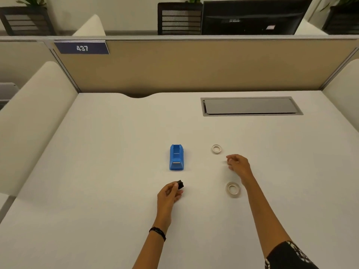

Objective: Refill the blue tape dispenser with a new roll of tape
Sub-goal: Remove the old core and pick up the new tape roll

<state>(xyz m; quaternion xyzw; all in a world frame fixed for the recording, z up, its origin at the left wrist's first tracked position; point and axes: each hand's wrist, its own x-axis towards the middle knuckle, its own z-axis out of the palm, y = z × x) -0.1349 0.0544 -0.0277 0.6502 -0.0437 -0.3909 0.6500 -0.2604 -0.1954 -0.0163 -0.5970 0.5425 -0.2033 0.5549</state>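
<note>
Dispenser (176, 157) stands in the middle of the desk (97, 152), well clear of every edge. Your left hand (169, 195) pinches a black spool (180, 184) just nearer you. Your right hand (238, 164), fingers loosely curled and holding nothing, is off to the right, between the far roll (216, 149) and the near roll (232, 189).

Blue tape dispenser (176, 157) upright (cradle empty); thin ring (216, 149), thicker tape roll (233, 189) lying flat to right.

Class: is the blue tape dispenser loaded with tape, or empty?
Empty. The blue tape dispenser shows a bare well with no roll in it, and the left hand pinches a small black spool outside it.
</note>
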